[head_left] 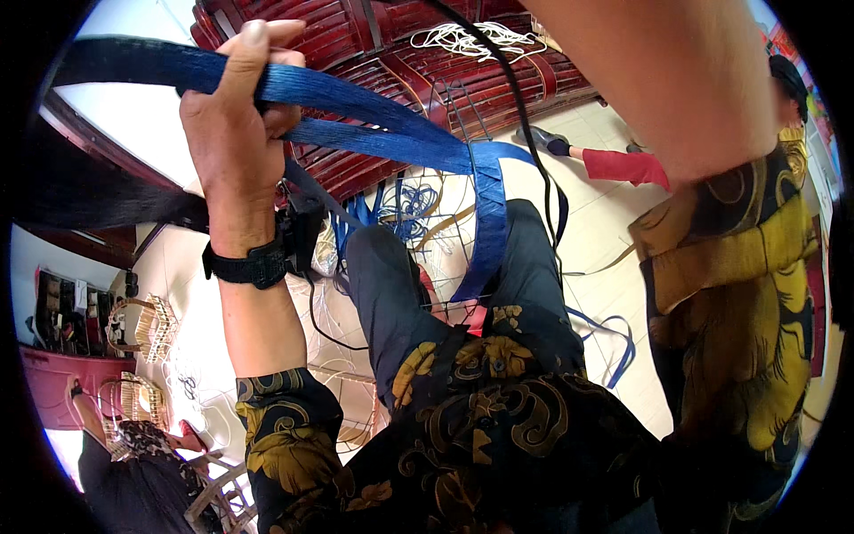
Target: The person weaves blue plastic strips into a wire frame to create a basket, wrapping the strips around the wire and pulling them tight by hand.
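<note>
My left hand [233,125] is raised at the upper left, its fingers closed round a flat blue woven strip [356,93]. One run of the strip passes over the hand, and another leads from it toward a dark wire frame [458,107] between my knees. There the blue material wraps round a wire, and a wide end hangs down in front. A black band with a small device [294,236] sits on my left wrist. My right forearm [658,80] reaches up across the upper right, and its hand lies outside the picture.
A dark red slatted wooden bench [356,36] stands ahead, bearing a coil of white cord [480,40]. Tangled blue strips [409,209] lie on the tiled floor. A black cable [516,84] hangs across the view. Other people are at right and lower left, near woven baskets [156,329].
</note>
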Demonstrator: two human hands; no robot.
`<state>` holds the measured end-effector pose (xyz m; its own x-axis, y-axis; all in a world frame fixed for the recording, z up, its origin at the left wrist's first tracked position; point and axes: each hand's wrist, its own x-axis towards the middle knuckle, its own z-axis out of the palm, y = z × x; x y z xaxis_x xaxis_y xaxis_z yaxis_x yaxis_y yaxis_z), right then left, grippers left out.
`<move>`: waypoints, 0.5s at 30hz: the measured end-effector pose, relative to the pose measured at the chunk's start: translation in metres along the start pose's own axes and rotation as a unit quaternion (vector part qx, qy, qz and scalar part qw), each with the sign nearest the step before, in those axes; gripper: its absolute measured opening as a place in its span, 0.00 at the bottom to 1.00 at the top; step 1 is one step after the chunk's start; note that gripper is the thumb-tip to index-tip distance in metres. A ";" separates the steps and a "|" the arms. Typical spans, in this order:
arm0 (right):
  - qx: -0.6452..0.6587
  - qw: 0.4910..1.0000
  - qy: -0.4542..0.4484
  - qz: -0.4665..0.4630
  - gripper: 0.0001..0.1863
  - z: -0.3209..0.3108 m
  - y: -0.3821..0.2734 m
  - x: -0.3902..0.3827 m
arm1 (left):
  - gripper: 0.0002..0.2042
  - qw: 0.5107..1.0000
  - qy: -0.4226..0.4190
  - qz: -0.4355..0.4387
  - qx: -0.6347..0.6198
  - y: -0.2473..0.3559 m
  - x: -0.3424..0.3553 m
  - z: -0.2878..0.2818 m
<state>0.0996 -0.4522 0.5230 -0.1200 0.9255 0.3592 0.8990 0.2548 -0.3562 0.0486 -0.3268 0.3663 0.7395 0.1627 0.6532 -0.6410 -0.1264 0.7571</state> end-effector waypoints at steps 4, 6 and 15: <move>-0.007 0.974 -0.131 0.183 0.25 0.041 0.055 -0.062 | 0.18 0.976 0.072 -0.055 -0.196 -0.010 0.003 0.000; 0.041 0.941 -0.201 0.268 0.26 0.079 0.097 -0.100 | 0.20 0.976 0.109 -0.060 -0.177 -0.017 -0.002 -0.015; 0.061 0.963 -0.002 0.261 0.26 0.037 0.066 -0.057 | 0.45 0.982 0.042 -0.040 -0.178 -0.022 -0.007 -0.022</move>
<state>0.1502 -0.4778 0.4472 0.3340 0.9372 0.1002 0.7804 -0.2153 -0.5871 0.0529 -0.3037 0.3451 0.7811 0.2397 0.5766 -0.6230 0.2372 0.7454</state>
